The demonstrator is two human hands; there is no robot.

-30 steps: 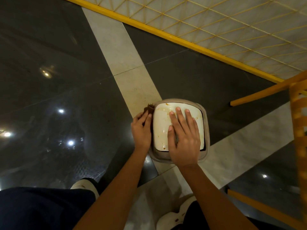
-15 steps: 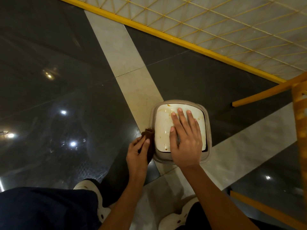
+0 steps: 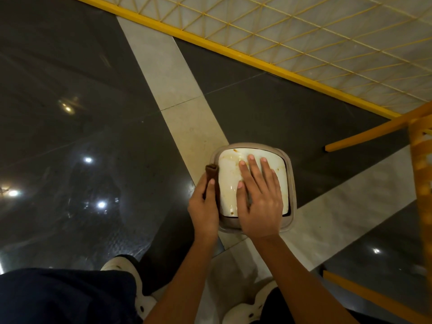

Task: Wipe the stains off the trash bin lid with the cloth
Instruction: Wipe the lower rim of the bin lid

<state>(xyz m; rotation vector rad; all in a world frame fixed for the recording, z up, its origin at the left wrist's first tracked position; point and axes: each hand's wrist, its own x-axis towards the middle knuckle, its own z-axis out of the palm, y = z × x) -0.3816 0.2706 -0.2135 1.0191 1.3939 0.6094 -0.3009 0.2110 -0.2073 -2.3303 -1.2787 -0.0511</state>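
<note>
- Left hand [image 3: 204,206] slid forward along trash bin lid [image 3: 228,183] left edge, clenched on brown cloth [image 3: 211,171], cloth pointing away from person.
- Right hand [image 3: 259,202] flat, fingers straight, pressing lid.
- Lid over pale floor strip [image 3: 187,118].
</note>
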